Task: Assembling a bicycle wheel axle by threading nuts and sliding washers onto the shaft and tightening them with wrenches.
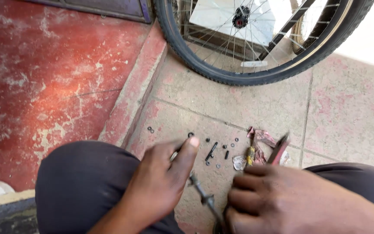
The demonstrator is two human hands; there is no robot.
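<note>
- Thin metal axle rod (204, 197), low centre, held between both hands.
- Left hand (163, 184) grip pinches its upper end; right hand (291, 201) clenched at its lower end.
- Small black nuts and bolts (213, 151) on floor (247, 108) at 12 o'clock from hands; bicycle wheel (256, 41) beyond.

Left hand (163, 182) pinching one end of a thin metal axle (204, 197), right hand (299, 201) gripping the other; small black nuts and washers (215, 151) scattered on pavement (256, 108) below a bicycle wheel (256, 39).
</note>
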